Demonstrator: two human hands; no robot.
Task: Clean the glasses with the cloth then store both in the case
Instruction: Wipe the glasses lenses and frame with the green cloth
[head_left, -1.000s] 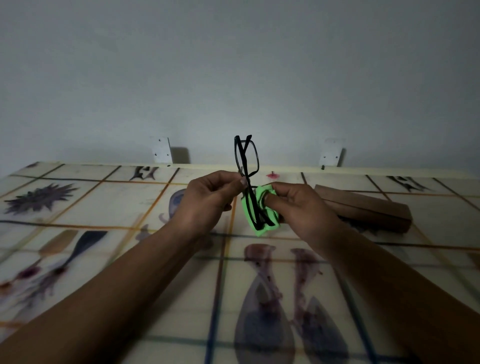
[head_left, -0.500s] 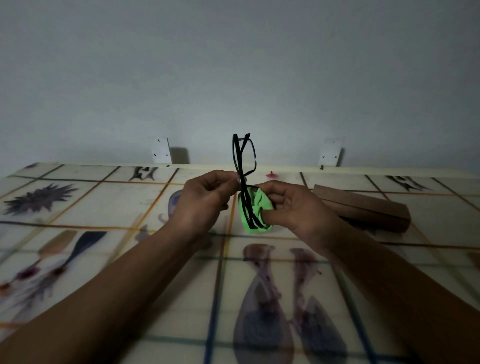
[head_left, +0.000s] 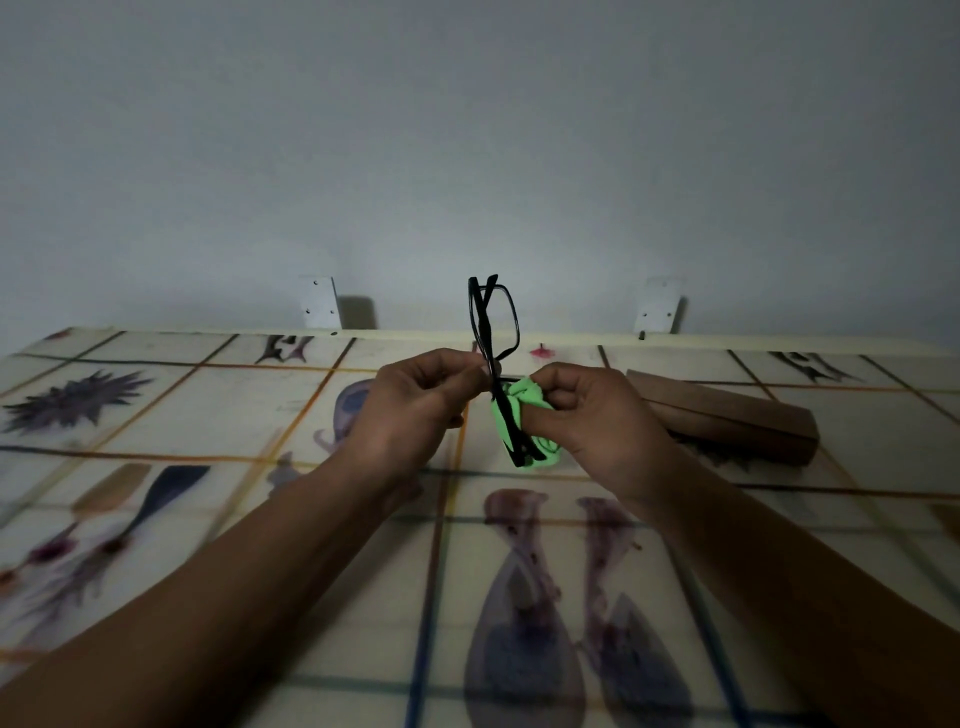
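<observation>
Black-framed glasses (head_left: 488, 332) stand upright on end above the table, folded arms crossing. My left hand (head_left: 421, 405) pinches the frame near its middle. My right hand (head_left: 597, 421) presses a bright green cloth (head_left: 524, 395) around the lower lens, thumb and fingers on either side of it. The upper lens is bare above both hands. A long brown case (head_left: 727, 415) lies shut on the table just right of my right hand.
The table (head_left: 208, 405) has a pale cover with a grid of lines and dark printed shapes. Its far edge meets a grey wall, where two white brackets (head_left: 318, 309) are fixed.
My right hand has shifted the cloth on the lower lens, bunching it upward toward the frame's middle. The glasses tilted slightly and stay held by my left hand.
</observation>
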